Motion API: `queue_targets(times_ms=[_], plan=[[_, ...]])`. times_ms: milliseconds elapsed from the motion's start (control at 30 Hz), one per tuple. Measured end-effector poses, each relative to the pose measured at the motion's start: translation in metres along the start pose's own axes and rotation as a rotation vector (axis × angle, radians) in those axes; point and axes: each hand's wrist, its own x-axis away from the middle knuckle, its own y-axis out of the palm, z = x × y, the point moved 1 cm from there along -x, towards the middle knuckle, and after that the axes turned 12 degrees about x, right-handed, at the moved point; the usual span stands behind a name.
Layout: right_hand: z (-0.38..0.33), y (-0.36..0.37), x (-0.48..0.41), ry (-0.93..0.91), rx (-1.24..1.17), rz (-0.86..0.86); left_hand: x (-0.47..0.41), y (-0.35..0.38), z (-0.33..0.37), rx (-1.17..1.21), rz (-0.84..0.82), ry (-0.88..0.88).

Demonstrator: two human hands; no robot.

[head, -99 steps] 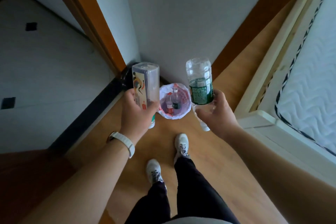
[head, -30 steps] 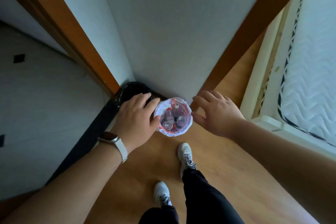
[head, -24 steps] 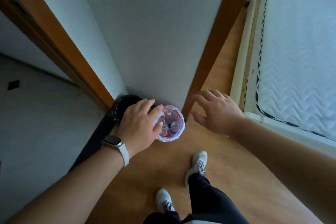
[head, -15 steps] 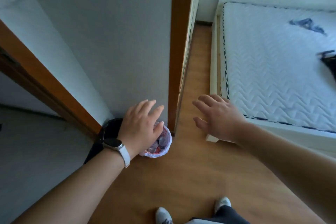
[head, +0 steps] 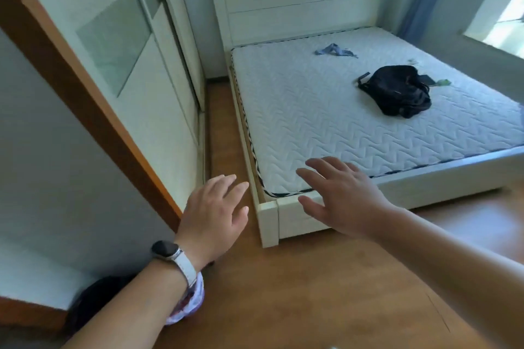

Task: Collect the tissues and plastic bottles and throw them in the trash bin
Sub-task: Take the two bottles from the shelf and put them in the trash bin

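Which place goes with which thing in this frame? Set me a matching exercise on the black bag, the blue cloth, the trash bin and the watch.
Things:
1 black bag
2 blue cloth
3 trash bin
4 watch

Places:
A on the floor, by the wall
B on the mattress, near the headboard
C on the wrist of the left hand
D on the mattress, toward its right side

Pairs: 1-D; 2-B; 3-A; 4-C.
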Motion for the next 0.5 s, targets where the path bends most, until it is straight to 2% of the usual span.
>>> queue_targets(times_ms=[233, 367, 500], plan=[[0.131, 0.005, 0.073, 0.227, 0.026, -0.001, -0.103, 0.062, 0.127, 0.038, -0.029, 0.301], [0.184, 0.006, 0.120, 0.385, 0.058, 0.024, -0.145, 0.090, 0.194, 0.085, -0.034, 0.456], [0.231, 0.005, 0.162, 0.526, 0.079, -0.038, -0.185, 0.113, 0.250, 0.139, -0.035, 0.582]])
